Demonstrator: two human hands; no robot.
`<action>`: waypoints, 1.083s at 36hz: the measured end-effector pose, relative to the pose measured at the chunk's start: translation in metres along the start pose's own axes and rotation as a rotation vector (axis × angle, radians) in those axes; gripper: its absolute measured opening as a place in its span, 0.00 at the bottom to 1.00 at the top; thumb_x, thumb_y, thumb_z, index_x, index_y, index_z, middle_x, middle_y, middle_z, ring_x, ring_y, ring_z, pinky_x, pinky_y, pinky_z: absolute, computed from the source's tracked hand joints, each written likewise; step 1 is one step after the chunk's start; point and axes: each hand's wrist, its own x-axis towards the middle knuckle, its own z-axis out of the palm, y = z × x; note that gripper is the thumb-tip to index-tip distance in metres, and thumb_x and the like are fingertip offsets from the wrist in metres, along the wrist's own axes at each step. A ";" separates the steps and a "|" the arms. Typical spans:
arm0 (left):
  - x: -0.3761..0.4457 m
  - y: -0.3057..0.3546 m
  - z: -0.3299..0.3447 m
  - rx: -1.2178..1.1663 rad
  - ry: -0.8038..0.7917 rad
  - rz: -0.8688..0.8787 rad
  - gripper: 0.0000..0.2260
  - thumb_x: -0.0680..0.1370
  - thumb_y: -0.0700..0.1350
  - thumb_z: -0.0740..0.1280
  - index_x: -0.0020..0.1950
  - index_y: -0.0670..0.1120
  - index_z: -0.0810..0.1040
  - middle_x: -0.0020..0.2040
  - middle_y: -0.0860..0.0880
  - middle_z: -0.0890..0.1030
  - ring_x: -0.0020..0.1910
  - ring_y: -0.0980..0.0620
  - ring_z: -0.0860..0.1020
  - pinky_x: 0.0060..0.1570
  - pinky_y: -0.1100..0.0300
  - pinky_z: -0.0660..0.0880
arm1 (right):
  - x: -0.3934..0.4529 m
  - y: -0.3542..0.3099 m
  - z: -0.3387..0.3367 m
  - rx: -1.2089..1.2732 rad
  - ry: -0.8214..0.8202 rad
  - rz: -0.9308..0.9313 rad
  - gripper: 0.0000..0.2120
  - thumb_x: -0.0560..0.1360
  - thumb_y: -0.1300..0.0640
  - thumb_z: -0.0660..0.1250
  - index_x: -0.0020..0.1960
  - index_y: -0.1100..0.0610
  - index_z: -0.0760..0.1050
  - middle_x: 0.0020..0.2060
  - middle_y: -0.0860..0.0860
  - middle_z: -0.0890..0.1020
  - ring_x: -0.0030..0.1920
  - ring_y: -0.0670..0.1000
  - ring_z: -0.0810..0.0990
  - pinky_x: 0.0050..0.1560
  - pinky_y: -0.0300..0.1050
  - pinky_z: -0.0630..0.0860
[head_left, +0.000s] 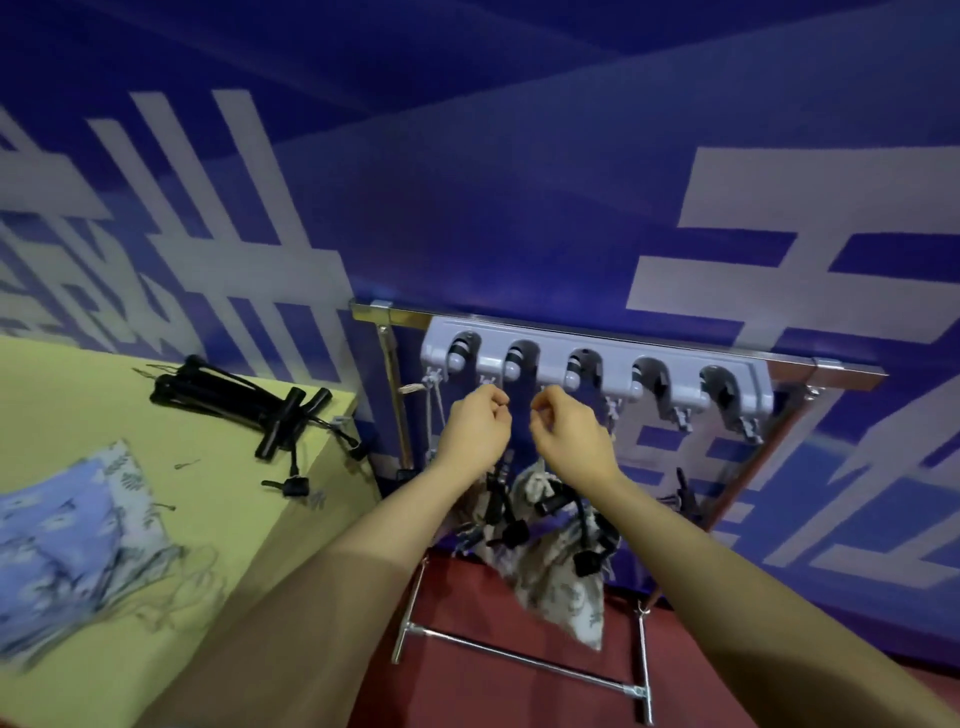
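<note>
Left hand (475, 423), right hand (563, 426), below grey rack (597, 344)

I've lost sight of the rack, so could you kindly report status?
Fingers curled on left hand and right hand, under grey holder rack. Any cord between them too fine to see. Below hangs patterned bag. Nothing blocking.

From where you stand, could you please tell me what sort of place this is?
Probably a staged practice booth: a printed blue banner backdrop, a grey hook rack on a free-standing metal frame, a yellow-green table.
</note>
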 end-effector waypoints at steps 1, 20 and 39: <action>-0.001 -0.008 -0.010 0.009 0.017 -0.013 0.07 0.79 0.41 0.59 0.53 0.45 0.75 0.44 0.44 0.81 0.43 0.44 0.80 0.47 0.49 0.78 | 0.003 -0.009 0.006 0.000 -0.029 -0.003 0.07 0.80 0.55 0.57 0.53 0.56 0.71 0.43 0.52 0.79 0.40 0.56 0.78 0.37 0.50 0.72; -0.019 -0.243 -0.213 0.033 0.177 -0.270 0.08 0.78 0.39 0.60 0.53 0.42 0.78 0.51 0.42 0.82 0.52 0.43 0.79 0.50 0.57 0.74 | 0.037 -0.209 0.205 -0.012 -0.364 -0.141 0.04 0.76 0.57 0.59 0.46 0.54 0.73 0.41 0.53 0.78 0.45 0.58 0.78 0.45 0.53 0.76; -0.064 -0.464 -0.313 0.245 -0.111 -0.431 0.06 0.78 0.37 0.60 0.51 0.37 0.74 0.47 0.38 0.76 0.46 0.37 0.75 0.45 0.48 0.73 | 0.001 -0.316 0.413 -0.094 -0.849 -0.262 0.26 0.76 0.60 0.63 0.74 0.53 0.63 0.68 0.56 0.70 0.66 0.58 0.70 0.63 0.50 0.68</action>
